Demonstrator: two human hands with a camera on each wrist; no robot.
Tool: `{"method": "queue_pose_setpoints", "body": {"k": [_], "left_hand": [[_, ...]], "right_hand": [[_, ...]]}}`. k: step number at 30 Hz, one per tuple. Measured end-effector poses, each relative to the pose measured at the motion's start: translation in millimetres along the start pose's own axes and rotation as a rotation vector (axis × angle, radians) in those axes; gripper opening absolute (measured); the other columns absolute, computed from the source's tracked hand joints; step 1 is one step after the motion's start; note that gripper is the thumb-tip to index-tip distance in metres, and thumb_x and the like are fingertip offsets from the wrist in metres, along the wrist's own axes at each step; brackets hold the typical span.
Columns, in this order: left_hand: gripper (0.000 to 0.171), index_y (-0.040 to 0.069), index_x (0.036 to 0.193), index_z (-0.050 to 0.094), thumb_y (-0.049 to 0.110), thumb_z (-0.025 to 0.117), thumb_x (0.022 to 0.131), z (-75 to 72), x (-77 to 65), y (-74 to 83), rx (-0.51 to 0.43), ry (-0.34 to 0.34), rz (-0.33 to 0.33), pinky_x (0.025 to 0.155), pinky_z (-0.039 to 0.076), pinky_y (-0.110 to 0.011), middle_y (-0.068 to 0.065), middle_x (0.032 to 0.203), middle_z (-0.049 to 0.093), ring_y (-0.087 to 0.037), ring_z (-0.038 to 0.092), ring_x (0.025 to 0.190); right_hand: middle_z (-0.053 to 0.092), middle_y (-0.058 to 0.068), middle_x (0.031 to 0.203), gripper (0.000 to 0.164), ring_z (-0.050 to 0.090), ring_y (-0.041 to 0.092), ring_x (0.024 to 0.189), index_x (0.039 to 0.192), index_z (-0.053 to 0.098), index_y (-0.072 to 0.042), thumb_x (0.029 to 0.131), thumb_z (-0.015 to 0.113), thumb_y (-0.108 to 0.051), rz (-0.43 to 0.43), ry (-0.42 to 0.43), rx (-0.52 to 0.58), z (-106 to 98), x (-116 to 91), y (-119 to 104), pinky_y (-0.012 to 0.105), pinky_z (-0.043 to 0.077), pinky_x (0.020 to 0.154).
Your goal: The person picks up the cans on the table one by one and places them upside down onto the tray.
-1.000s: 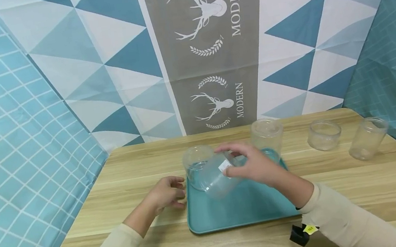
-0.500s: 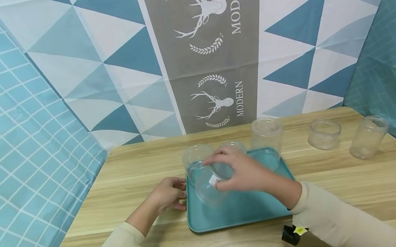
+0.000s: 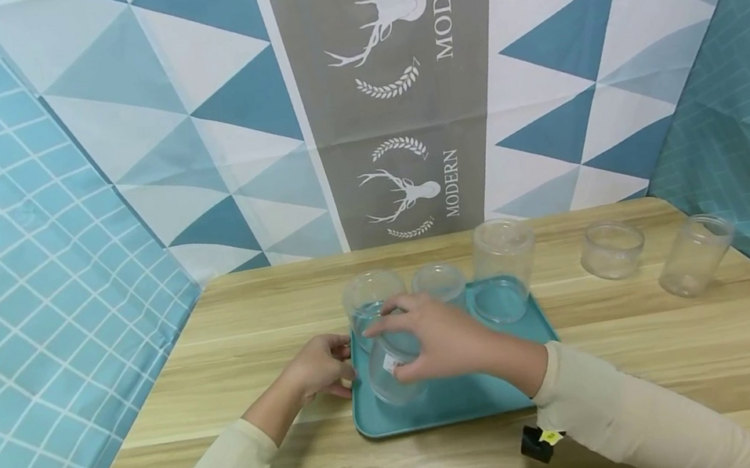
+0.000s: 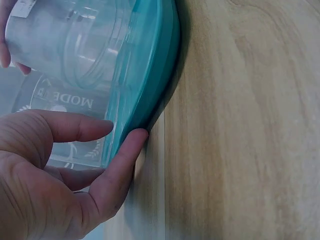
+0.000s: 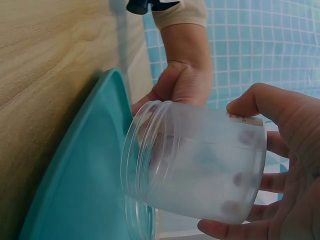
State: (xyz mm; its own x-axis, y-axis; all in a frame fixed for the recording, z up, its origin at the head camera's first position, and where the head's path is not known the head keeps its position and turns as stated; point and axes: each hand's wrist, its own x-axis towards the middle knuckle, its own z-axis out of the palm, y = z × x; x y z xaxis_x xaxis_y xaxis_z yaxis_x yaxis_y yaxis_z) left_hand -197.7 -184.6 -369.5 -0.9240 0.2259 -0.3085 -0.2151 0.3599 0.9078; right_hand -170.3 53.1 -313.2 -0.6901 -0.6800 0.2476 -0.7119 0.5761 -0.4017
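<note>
My right hand (image 3: 441,336) grips a clear plastic jar (image 3: 389,381) round its base end, over the front left part of a teal tray (image 3: 462,406). The jar has a small white label, and its threaded mouth points down toward the tray, as the right wrist view shows. My left hand (image 3: 321,367) holds the left rim of the tray, its thumb and a finger on either side of the edge in the left wrist view. Behind the held jar, another clear jar (image 3: 364,289) stands at the tray's back left. A further jar (image 3: 439,274) is partly hidden by my right hand.
A tall clear jar (image 3: 505,248) stands upside down at the tray's back right. Farther right on the wooden table (image 3: 619,360) are a low clear jar (image 3: 612,250) and a taller one (image 3: 696,256). A patterned cloth (image 3: 231,166) hangs behind the table.
My right hand has moved left and toward me with the jar, tipping it closer to mouth-down and lower. The left hand has closed in on the tray's rim.
</note>
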Motion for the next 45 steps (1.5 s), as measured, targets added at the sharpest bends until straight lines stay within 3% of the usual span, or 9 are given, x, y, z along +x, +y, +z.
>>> {"method": "queue_pose_setpoints", "body": {"k": [12, 20, 37, 45], "left_hand": [[0.075, -0.015, 0.141, 0.034, -0.022, 0.055, 0.069, 2.1, 4.3, -2.0, 0.051, 0.017, 0.004, 0.064, 0.06, -0.042, -0.024, 0.121, 0.05, -0.03, 0.063, 0.091], [0.077, -0.013, 0.141, 0.037, -0.024, 0.055, 0.068, 4.2, 5.4, -3.3, 0.053, 0.033, 0.0, 0.064, 0.06, -0.041, -0.024, 0.121, 0.05, -0.03, 0.063, 0.086], [0.077, -0.012, 0.142, 0.037, -0.022, 0.058, 0.068, 5.1, 3.5, -4.3, 0.092, 0.049, 0.005, 0.063, 0.06, -0.04, -0.025, 0.126, 0.048, -0.031, 0.062, 0.089], [0.077, -0.012, 0.142, 0.036, -0.021, 0.058, 0.069, 6.4, 1.1, -2.7, 0.11, 0.058, -0.003, 0.063, 0.06, -0.039, -0.026, 0.129, 0.048, -0.031, 0.064, 0.089]], "right_hand": [[0.052, 0.003, 0.137, 0.052, 0.049, 0.03, 0.122, 0.131, 0.062, -0.034, 0.081, 0.073, -0.037, -0.032, -0.095, -0.167, 15, 9, -6, 0.032, 0.052, 0.067], [0.054, -0.002, 0.136, 0.056, 0.05, 0.028, 0.121, 0.134, 0.06, -0.033, 0.081, 0.074, -0.044, -0.055, -0.09, -0.258, 22, 13, -9, 0.035, 0.054, 0.067], [0.054, 0.0, 0.137, 0.062, 0.052, 0.026, 0.119, 0.135, 0.059, -0.031, 0.081, 0.071, -0.058, -0.039, -0.066, -0.352, 32, 15, -15, 0.036, 0.056, 0.061], [0.05, 0.005, 0.143, 0.065, 0.049, 0.031, 0.126, 0.137, 0.057, -0.03, 0.081, 0.069, -0.06, -0.014, -0.073, -0.344, 31, 13, -17, 0.044, 0.058, 0.068]]}}
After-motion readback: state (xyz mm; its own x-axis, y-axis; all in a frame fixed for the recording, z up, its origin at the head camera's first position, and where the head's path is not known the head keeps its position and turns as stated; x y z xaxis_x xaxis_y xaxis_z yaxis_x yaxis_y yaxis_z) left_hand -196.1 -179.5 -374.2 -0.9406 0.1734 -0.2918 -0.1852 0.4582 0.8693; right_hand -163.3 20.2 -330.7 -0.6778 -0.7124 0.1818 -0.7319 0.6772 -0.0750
